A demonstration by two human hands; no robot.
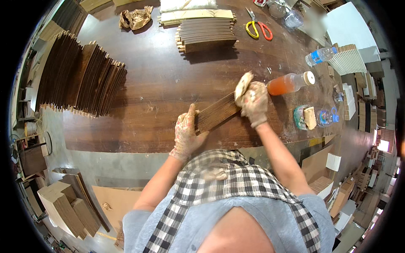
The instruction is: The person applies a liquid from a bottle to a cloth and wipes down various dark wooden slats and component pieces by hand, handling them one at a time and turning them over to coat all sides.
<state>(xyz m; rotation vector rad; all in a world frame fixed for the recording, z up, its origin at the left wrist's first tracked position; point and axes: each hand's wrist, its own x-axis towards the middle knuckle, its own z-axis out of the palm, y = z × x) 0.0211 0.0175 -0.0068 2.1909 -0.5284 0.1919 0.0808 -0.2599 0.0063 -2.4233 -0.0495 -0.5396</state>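
A dark brown wooden board (pixel 217 113) lies slantwise on the table near my body. My left hand (pixel 185 134), in a stained pale glove, grips the board's left end between thumb and fingers. At the far right end my right hand (pixel 256 103), gloved too and slightly blurred, is closed around a pale, stained rag (pixel 243 84) against the board. Just right of that hand, a bottle of orange-red liquid (pixel 282 85) with a white cap lies on its side. A cut-open plastic container (pixel 300 117) with a yellowish sponge block (pixel 310 118) is nearer to me.
Dark slats stand stacked at the left (pixel 90 78), with another dark stack (pixel 206 36) at the far middle. Scissors (pixel 253 27) with yellow and red handles, crumpled brown paper (pixel 136 19) and a blue-labelled water bottle (pixel 321 56) lie on the brown table (pixel 156 122).
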